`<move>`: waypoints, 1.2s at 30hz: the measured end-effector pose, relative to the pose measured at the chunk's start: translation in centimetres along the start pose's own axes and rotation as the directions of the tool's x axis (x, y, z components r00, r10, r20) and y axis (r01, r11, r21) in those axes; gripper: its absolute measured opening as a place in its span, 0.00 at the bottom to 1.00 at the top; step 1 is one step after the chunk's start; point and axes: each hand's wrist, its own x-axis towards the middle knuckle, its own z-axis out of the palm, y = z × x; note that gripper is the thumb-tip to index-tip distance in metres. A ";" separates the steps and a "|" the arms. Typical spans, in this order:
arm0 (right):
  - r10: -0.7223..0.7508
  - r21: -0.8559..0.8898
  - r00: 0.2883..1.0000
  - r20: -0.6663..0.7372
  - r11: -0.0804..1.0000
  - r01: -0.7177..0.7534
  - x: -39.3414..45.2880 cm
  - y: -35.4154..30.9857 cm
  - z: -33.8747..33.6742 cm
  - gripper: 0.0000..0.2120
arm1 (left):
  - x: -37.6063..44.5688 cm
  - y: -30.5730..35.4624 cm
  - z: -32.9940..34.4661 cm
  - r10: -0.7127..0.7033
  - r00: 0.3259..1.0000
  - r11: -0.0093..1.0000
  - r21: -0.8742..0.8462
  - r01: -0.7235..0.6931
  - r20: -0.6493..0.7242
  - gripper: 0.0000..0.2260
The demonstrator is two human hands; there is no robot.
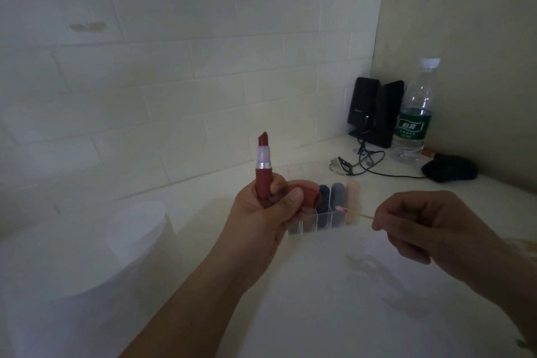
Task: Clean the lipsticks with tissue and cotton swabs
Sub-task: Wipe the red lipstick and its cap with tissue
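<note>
White brick wall and a pale counter frame the work: my left hand [266, 212] grips the uncapped lipstick [262, 164] upright, its cap [303, 196] tucked under the same fingers, bullet standing above them. My right hand [430, 227] pinches a cotton swab [353, 212], its pink-stained tip pointing toward the left thumb. I judge the swabbing step is underway; next I need the tip brought up to the collar, with the organizer [325, 221] of other lipsticks just behind.

In your left hand [266, 212] the lipstick [263, 166] was dark red with a silver band; beside your right hand [430, 227], the cotton swab [353, 211] showed a pink-stained tip; beyond, a green-labelled bottle [415, 113].
</note>
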 end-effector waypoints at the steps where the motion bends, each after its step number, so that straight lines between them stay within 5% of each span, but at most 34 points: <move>1: -0.003 -0.081 1.000 -0.009 0.997 0.002 0.1 0.2 -0.3 0.11 | 0.0 0.0 0.0 0.000 1.000 1.000 -0.003 0.000 0.001 0.09; 4: -0.094 -0.437 0.991 -0.092 0.899 0.045 0.3 0.9 -1.4 0.09 | 0.1 -0.1 -0.1 -0.002 1.000 1.000 0.007 0.002 -0.015 0.09; 11: 0.057 -0.690 0.994 0.094 0.723 0.024 -0.5 2.2 -4.8 0.10 | -0.2 -1.0 -0.1 -0.031 0.999 0.993 0.113 0.026 0.039 0.14; 22: 0.149 -0.836 0.973 0.175 0.544 0.068 -0.5 2.6 -2.6 0.01 | -0.5 -1.1 0.3 -0.062 0.996 0.979 0.197 0.048 0.063 0.14; 28: 0.019 -0.629 0.987 0.158 0.772 0.086 -0.4 1.9 -3.5 0.05 | -0.5 -1.1 0.2 -0.063 0.996 0.973 0.226 0.049 0.057 0.14; 32: -0.010 -0.728 0.989 0.150 0.675 0.117 -0.4 2.7 -3.5 0.02 | -0.6 -1.5 0.4 -0.074 0.995 0.965 0.256 0.056 0.060 0.14; 36: 0.121 -0.785 0.962 0.243 0.607 0.122 -0.1 3.1 -1.7 0.08 | -0.6 -1.5 0.3 -0.075 0.996 0.965 0.255 0.060 0.048 0.12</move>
